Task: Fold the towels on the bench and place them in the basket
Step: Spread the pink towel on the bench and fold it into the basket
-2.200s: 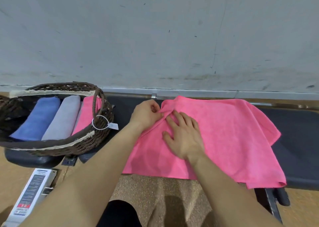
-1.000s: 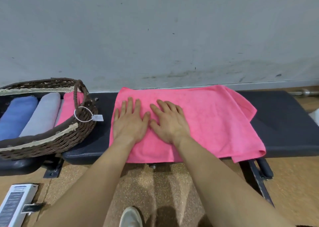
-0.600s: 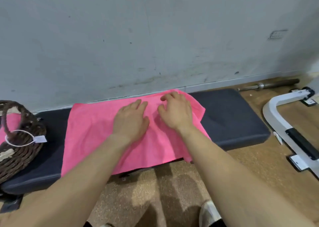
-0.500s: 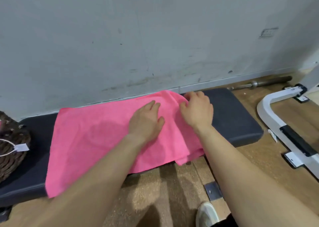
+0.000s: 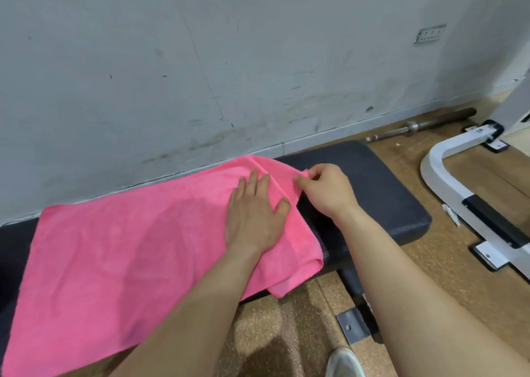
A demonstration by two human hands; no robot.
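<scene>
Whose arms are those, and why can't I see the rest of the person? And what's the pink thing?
There's no machine here, just a person's two bare arms. The camera sits on the person's head and looks forward and down, so you see what they see: arms, hands and a bit of shoe.

The pink thing is a pink towel. It is spread on a dark padded bench beside a grey wall, and the job is to fold it.

The left hand lies flat on the towel with straight fingers, pressing it down. The right hand pinches the towel's corner at its right end between thumb and fingers.

On the floor behind the bench lies a metal bar. A white metal frame stands on the right.
</scene>
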